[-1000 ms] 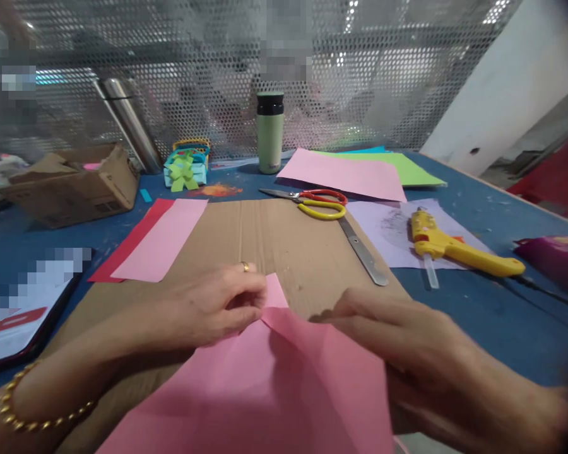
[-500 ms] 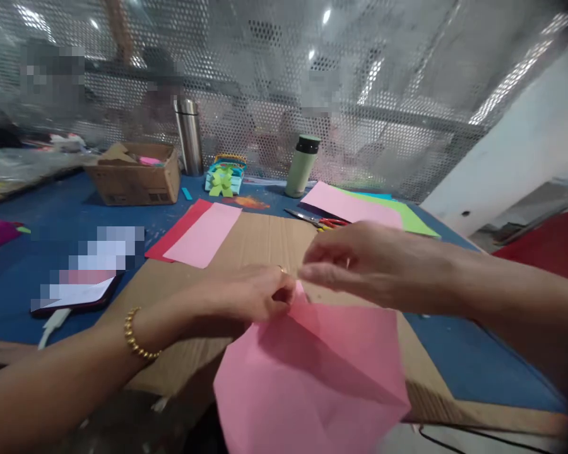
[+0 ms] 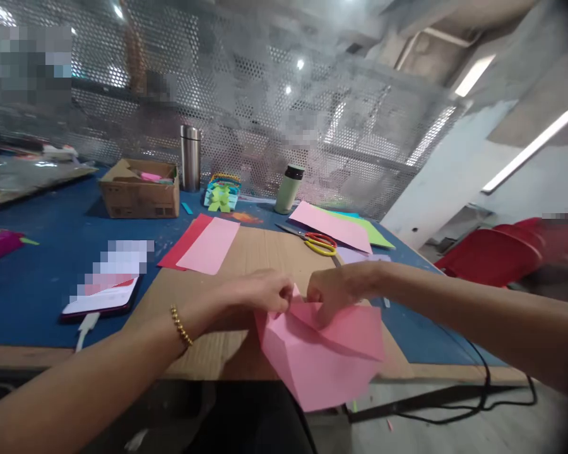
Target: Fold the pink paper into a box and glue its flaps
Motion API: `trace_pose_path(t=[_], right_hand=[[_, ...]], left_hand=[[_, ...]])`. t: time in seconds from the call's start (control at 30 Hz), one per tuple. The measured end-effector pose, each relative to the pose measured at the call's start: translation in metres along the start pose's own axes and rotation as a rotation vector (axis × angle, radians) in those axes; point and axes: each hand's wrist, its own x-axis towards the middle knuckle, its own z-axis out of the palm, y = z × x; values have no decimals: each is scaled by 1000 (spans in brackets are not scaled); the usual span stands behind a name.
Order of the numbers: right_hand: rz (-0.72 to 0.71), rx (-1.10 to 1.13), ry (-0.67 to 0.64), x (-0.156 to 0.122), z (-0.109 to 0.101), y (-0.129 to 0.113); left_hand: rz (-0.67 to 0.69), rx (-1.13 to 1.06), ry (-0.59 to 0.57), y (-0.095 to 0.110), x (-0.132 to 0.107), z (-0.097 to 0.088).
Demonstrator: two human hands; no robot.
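A folded sheet of pink paper (image 3: pixel 322 366) is held up over the front edge of the cardboard sheet, part of it hanging past the table edge. My left hand (image 3: pixel 267 291) pinches its upper left corner between thumb and fingers. At the upper edge my right hand (image 3: pixel 334 291) is closed on the paper, its thumb in front and the curled fingers mostly behind the sheet. Creases run across the paper below both hands. Beyond the right hand lie scissors (image 3: pixel 319 244) with red and yellow handles.
Under my hands lies a cardboard sheet (image 3: pixel 260 249). Red paper (image 3: pixel 170 252) and a pink strip (image 3: pixel 208 246) rest at its left, near a phone (image 3: pixel 106 290) on a cable. Behind stand a cardboard box (image 3: pixel 142 200), a steel flask (image 3: pixel 190 157) and a green bottle (image 3: pixel 288 190). Coloured sheets (image 3: pixel 334 226) lie right.
My right hand has come down from above the paper and closed on its upper edge. The left hand keeps its pinch. The camera view has shifted and tilted.
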Motion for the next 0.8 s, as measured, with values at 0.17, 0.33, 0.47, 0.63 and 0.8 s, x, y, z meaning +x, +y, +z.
trace_pose_path(t=[0.17,0.33,0.47,0.63,0.8], right_hand=[[24,-48,-21,3,-7,-8],[32,-122,-105,14,-19,-17],[-30,-150,-88,19,-14,-23],[-48,-191,-86,18,-11,-23],[-45,-180,-96,19,-14,-19]], left_hand=[[22,-8,30,-4,0,3],[34,-35,14,-5,1,2],[35,-24,18,-6,3,3],[51,-36,13,-10,6,5],[53,-35,2,-11,7,6]])
